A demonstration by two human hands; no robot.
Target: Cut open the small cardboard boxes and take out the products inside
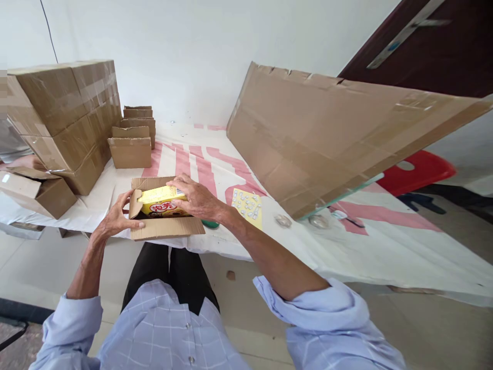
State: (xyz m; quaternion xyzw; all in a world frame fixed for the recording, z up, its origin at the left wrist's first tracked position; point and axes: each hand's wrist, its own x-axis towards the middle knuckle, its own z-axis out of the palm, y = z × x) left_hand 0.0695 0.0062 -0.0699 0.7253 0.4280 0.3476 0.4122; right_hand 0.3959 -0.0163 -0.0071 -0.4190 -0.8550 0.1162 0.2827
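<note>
An open cardboard box (168, 229) sits at the front edge of the cloth-covered table, its flaps spread. Partly inside it lies a yellow printed packet box (162, 196) with red and white lettering and a barcode at one end. My left hand (120, 216) grips the cardboard box's left end, thumb on the near flap and fingers round the far side. Across the right end of the yellow packet box my right hand (198, 198) is closed, fingers on its top and side. The inside of the cardboard box is mostly hidden.
Taped cartons (61, 113) are stacked at left, beside small open boxes (131, 152). Another person's hand (33, 162) is near an open carton (50, 192). A large cardboard sheet (327, 133) leans at right. A yellow sticker sheet (247, 206) and tape rolls (283, 221) lie nearby.
</note>
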